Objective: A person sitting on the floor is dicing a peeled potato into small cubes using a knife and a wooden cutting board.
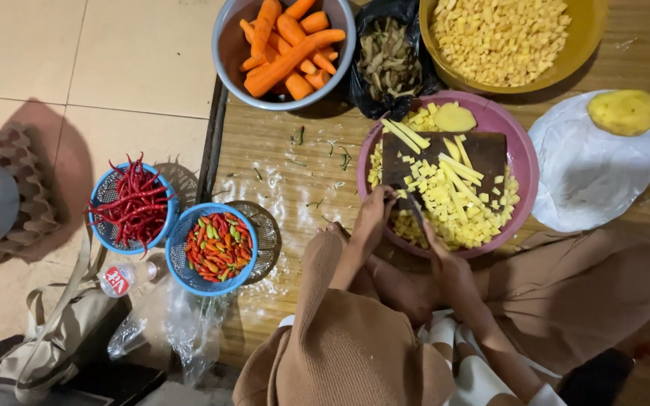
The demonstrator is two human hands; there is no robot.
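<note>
A pink bowl (pixel 520 162) holds a dark cutting board (pixel 483 150) covered with yellow potato sticks (pixel 457 169) and cubes (pixel 464 218). My left hand (pixel 374 214) rests with bent fingers on the board's near left corner; whatever is under the fingers is hidden. My right hand (pixel 441 256) is at the bowl's near rim, closed around the handle of a dark knife (pixel 415 209) whose blade points onto the board. A peeled potato half (pixel 454 117) lies at the bowl's far side.
On the woven mat (pixel 287 173) stand a grey bowl of carrots (pixel 287 45), a black bag of peels (pixel 389 56) and a yellow bowl of potato cubes (pixel 498 30). A peeled potato (pixel 623 111) lies on white plastic. Two blue baskets of chillies (pixel 133 203) (pixel 216 246) and a bottle (pixel 126 278) sit at the left.
</note>
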